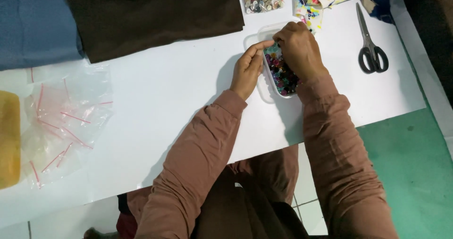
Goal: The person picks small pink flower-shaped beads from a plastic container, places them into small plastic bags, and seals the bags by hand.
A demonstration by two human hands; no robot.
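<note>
Brown-sleeved left hand (247, 71) steadying tray (264, 33), right hand (298, 50) arched over buttons (281, 73)

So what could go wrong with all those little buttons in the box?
1. The box is shallow and full of tiny coloured buttons. The right hand is digging in it, so some might flick out onto the table.
2. The left hand only steadies one side, so a push could tip the box.
3. The scissors lie near the right sleeve, which might bump them.
</note>
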